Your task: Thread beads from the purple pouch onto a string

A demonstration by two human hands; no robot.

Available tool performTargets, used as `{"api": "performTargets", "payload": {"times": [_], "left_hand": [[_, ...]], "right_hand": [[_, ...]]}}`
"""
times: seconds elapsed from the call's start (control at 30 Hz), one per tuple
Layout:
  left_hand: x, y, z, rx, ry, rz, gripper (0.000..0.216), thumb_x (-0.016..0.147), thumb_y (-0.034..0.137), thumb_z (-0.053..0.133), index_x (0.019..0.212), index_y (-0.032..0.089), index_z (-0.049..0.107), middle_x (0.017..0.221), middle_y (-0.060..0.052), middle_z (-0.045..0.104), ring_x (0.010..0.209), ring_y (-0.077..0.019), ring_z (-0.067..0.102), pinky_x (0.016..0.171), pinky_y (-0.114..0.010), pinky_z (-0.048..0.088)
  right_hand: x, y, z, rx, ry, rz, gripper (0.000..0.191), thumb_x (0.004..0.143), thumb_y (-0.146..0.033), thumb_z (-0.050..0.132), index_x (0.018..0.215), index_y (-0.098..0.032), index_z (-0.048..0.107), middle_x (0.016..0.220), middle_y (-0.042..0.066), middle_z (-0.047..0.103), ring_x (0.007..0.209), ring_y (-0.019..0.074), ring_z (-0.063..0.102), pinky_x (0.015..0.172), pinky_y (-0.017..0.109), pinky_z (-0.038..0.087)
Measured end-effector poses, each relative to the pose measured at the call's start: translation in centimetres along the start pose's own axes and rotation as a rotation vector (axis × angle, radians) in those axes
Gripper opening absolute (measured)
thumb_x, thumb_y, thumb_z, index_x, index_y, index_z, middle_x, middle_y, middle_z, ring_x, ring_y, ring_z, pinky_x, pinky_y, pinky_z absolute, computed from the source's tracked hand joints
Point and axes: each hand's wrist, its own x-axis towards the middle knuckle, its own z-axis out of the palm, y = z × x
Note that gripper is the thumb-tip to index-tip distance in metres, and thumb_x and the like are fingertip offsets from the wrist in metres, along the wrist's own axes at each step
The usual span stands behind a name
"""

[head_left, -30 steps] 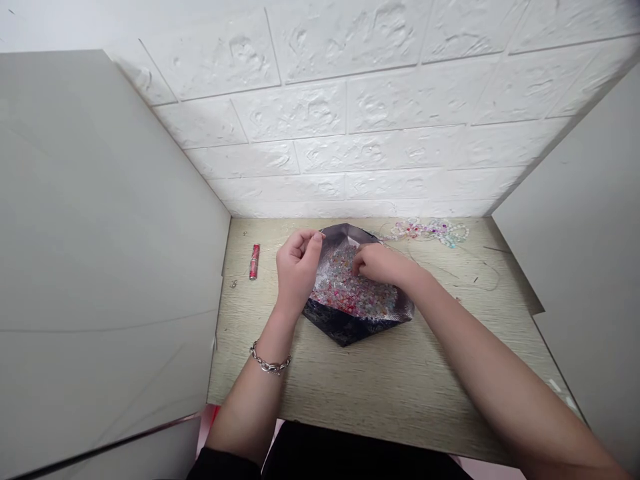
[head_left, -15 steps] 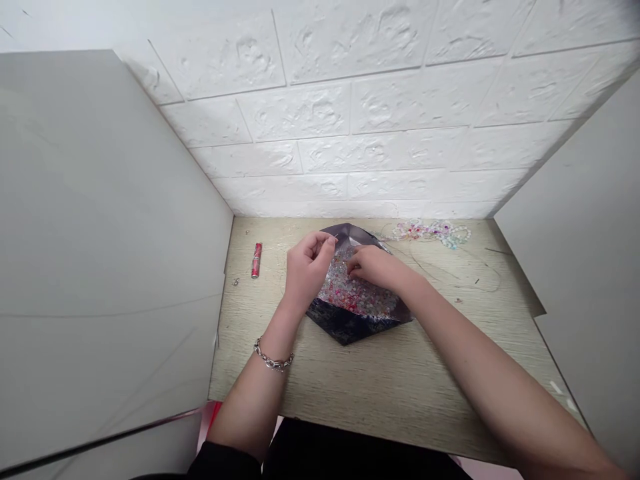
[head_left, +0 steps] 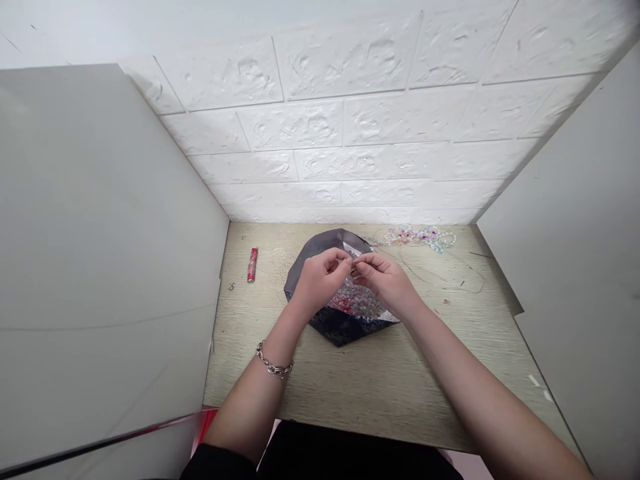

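A dark foil bag (head_left: pixel 345 328) lies open in the middle of the wooden table (head_left: pixel 350 380), full of small pink, red and clear beads (head_left: pixel 359 304). Both hands hover just above its opening, fingertips meeting. My left hand (head_left: pixel 319 283), with a chain bracelet (head_left: pixel 273 365) on the wrist, is closed in a pinch on something too small to make out. My right hand (head_left: pixel 385 281) is also pinched, its fingertips touching those of the left; what it holds is too small to name. A thin thread (head_left: pixel 440 273) trails off to the right.
A strand of strung beads (head_left: pixel 420 235) lies at the back right by the white brick wall. A small red tube (head_left: pixel 252 264) lies at the left. Grey panels (head_left: pixel 100 267) close in the table on both sides. Tiny bits are scattered on the tabletop.
My right hand has lifted out of the beads and come to meet the left. The left has moved right, so both pinches now touch above the bag.
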Motion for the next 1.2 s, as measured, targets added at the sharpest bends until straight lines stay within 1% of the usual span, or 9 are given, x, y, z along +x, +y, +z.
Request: {"api": "performTargets", "payload": {"times": [0.03, 0.1, 0.2, 0.27, 0.5, 0.67, 1.03, 1.2], "left_hand": [[-0.1, 0.1, 0.1, 0.011, -0.019, 0.003, 0.018, 0.073, 0.031, 0.045, 0.070, 0.016, 0.055, 0.049, 0.004, 0.042, 0.045, -0.0063, 0.033, 0.043, -0.019, 0.026], [-0.1, 0.3, 0.1, 0.038, -0.056, 0.014, 0.018, 0.074, 0.029, 0.044, 0.070, 0.016, 0.056, 0.050, 0.004, 0.042, 0.046, -0.0062, 0.033, 0.044, -0.019, 0.026], [-0.2, 0.5, 0.2, 0.074, -0.091, 0.031, 0.018, 0.074, 0.028, 0.043, 0.069, 0.016, 0.055, 0.050, 0.004, 0.041, 0.047, -0.0060, 0.032, 0.044, -0.019, 0.026], [-0.2, 0.6, 0.2, 0.087, -0.092, 0.037, 0.017, 0.073, 0.026, 0.043, 0.068, 0.016, 0.055, 0.050, 0.004, 0.039, 0.047, -0.0060, 0.031, 0.043, -0.019, 0.025], [-0.4, 1.0, 0.2, 0.123, -0.076, 0.032, 0.018, 0.073, 0.027, 0.042, 0.067, 0.015, 0.054, 0.049, 0.005, 0.035, 0.046, -0.0052, 0.029, 0.043, -0.018, 0.024], [-0.4, 1.0, 0.2, 0.147, -0.082, 0.029, 0.018, 0.074, 0.028, 0.042, 0.067, 0.015, 0.053, 0.048, 0.006, 0.034, 0.046, -0.0046, 0.029, 0.044, -0.018, 0.024], [-0.3, 1.1, 0.3, 0.195, -0.066, 0.031, 0.016, 0.072, 0.025, 0.043, 0.063, 0.015, 0.051, 0.047, 0.007, 0.034, 0.045, -0.0044, 0.029, 0.046, -0.018, 0.025], [-0.3, 1.0, 0.3, 0.208, -0.072, 0.027, 0.016, 0.072, 0.025, 0.043, 0.063, 0.015, 0.051, 0.048, 0.006, 0.035, 0.046, -0.0047, 0.030, 0.047, -0.018, 0.026]], "right_hand": [[-0.1, 0.0, 0.1, 0.107, 0.012, 0.017, 0.018, 0.064, -0.032, 0.061, 0.072, -0.017, 0.055, 0.070, -0.002, 0.054, 0.065, 0.0086, 0.052, 0.065, 0.026, 0.045], [-0.3, -0.2, 0.3, 0.239, 0.030, 0.038, 0.017, 0.060, -0.030, 0.064, 0.070, -0.018, 0.057, 0.071, -0.002, 0.057, 0.068, 0.0091, 0.054, 0.069, 0.028, 0.046], [-0.4, -0.6, 0.4, 0.319, 0.023, 0.045, 0.014, 0.060, -0.028, 0.066, 0.069, -0.018, 0.060, 0.070, -0.002, 0.060, 0.068, 0.0090, 0.056, 0.073, 0.029, 0.046], [-0.4, -0.7, 0.3, 0.343, 0.019, 0.045, 0.013, 0.060, -0.027, 0.066, 0.069, -0.018, 0.062, 0.071, -0.002, 0.061, 0.069, 0.0089, 0.056, 0.075, 0.029, 0.046], [-0.4, -0.6, 0.0, 0.350, 0.012, 0.049, 0.012, 0.060, -0.025, 0.066, 0.070, -0.019, 0.064, 0.070, -0.001, 0.063, 0.071, 0.0093, 0.058, 0.078, 0.029, 0.046], [-0.4, -0.7, 0.2, 0.350, 0.046, 0.048, 0.012, 0.056, -0.023, 0.069, 0.066, -0.018, 0.064, 0.067, -0.001, 0.063, 0.068, 0.0079, 0.058, 0.077, 0.026, 0.046], [-0.3, -0.6, 0.3, 0.313, 0.065, 0.036, 0.013, 0.054, -0.022, 0.069, 0.065, -0.018, 0.064, 0.066, -0.002, 0.062, 0.068, 0.0077, 0.058, 0.080, 0.028, 0.045], [-0.2, -0.4, 0.2, 0.268, 0.064, 0.020, 0.012, 0.056, -0.023, 0.068, 0.066, -0.018, 0.064, 0.067, -0.002, 0.062, 0.069, 0.0076, 0.057, 0.081, 0.029, 0.045]]}}
